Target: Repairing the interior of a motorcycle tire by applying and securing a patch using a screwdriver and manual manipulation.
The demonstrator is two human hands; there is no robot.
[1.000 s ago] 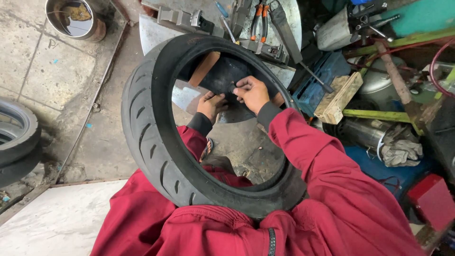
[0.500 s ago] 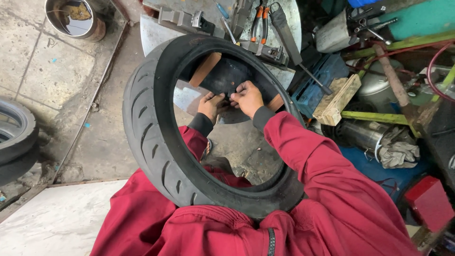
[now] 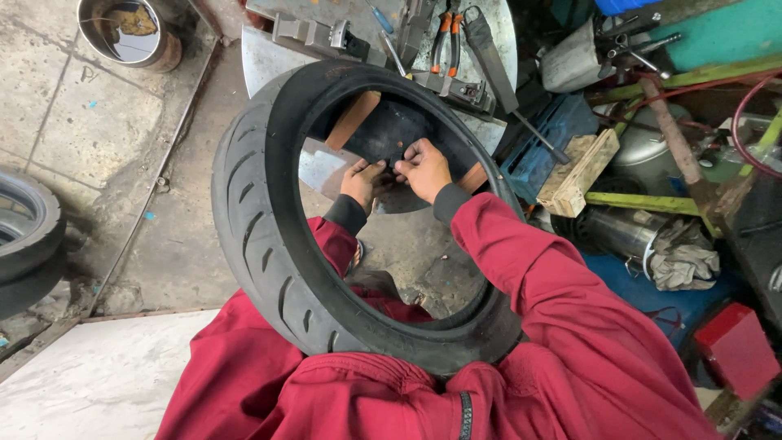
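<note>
A black motorcycle tyre (image 3: pixel 261 236) stands upright against my lap, its opening facing me. Both arms in red sleeves reach through that opening to the tyre's far inner wall. My left hand (image 3: pixel 363 181) and my right hand (image 3: pixel 423 169) meet there, fingers pinched together on a small spot of the black inner lining (image 3: pixel 389 130). What sits under the fingertips is too small to make out. A wooden block (image 3: pixel 352 119) rests inside the far side of the tyre.
A metal bench plate (image 3: pixel 326 33) with pliers and other tools lies beyond the tyre. A metal bucket (image 3: pixel 130 33) stands at top left, another tyre (image 3: pixel 24 236) at left. Wood blocks, a rag (image 3: pixel 684 261), a red box (image 3: pixel 737 346) and clutter crowd the right.
My right hand has slid left and down along the inner wall to join my left hand; both now pinch at one spot. The tyre has barely shifted.
</note>
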